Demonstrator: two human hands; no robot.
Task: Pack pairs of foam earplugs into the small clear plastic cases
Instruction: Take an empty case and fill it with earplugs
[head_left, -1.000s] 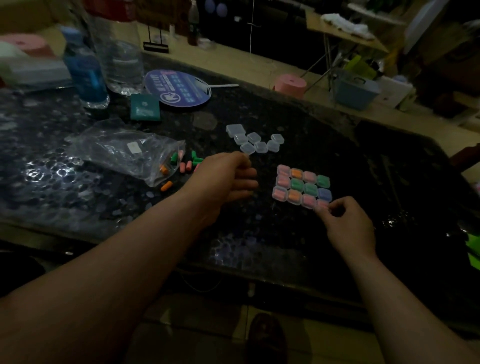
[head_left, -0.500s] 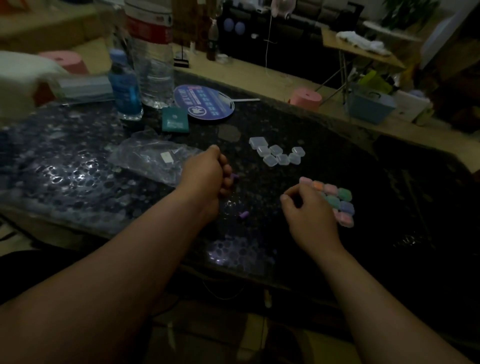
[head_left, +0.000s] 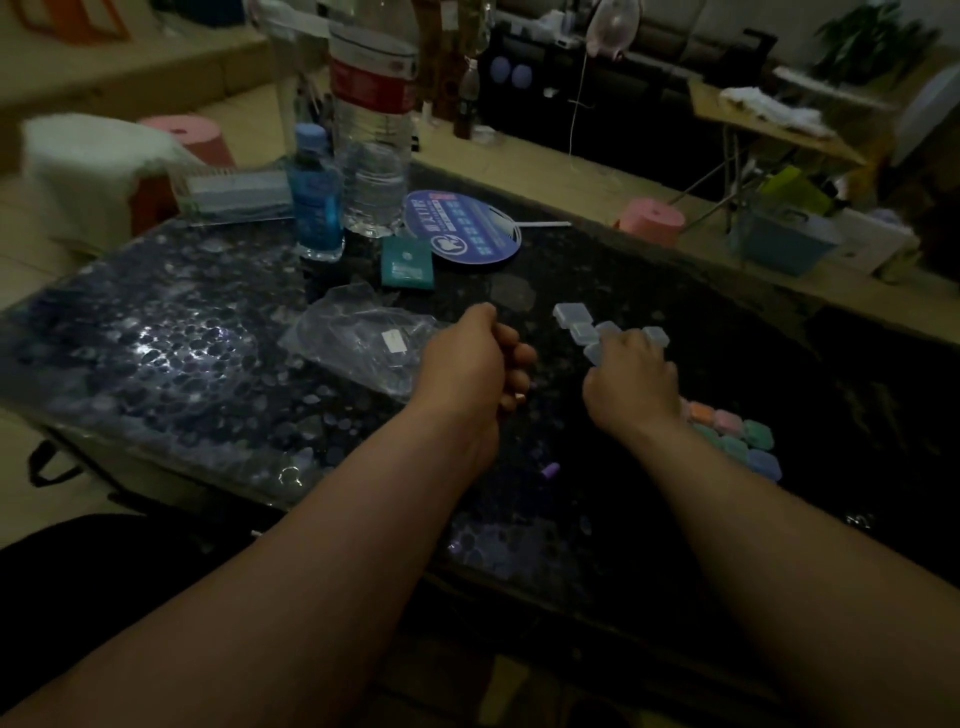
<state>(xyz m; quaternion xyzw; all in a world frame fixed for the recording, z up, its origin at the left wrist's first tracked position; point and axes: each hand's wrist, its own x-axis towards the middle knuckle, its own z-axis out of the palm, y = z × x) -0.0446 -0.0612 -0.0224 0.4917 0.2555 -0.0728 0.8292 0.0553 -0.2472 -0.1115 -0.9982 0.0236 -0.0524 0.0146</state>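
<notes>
- Dim light lay over the dark, pebble-patterned glass table (head_left: 156, 364) that filled the middle of the frame, with a large water bottle (head_left: 371, 130) and a round blue fan (head_left: 462, 223) at upper centre.
- My left hand (head_left: 470, 364) sat at centre, just right of the crumpled plastic bag (head_left: 358, 338). Its fingers were curled in toward the palm, and I could not tell whether they held an earplug.
- My right hand (head_left: 631, 379) lay over the cluster of empty clear cases (head_left: 576, 319), right of centre. The back of the hand hid my fingertips, so I could not tell whether I had pinched a case.
- The filled cases (head_left: 732, 436) stood in a block lower right of my right wrist, and one loose purple earplug (head_left: 549, 471) lay below centre, between my forearms.
- I judged that the light cases would skid on the slick glass and scatter if my fingers nudged them.
- My right forearm passed close to the filled block, so drawing it back low could have knocked the rows apart.
- The stray plug sat toward the bottom of the frame and could have rolled off unnoticed in that light.
</notes>
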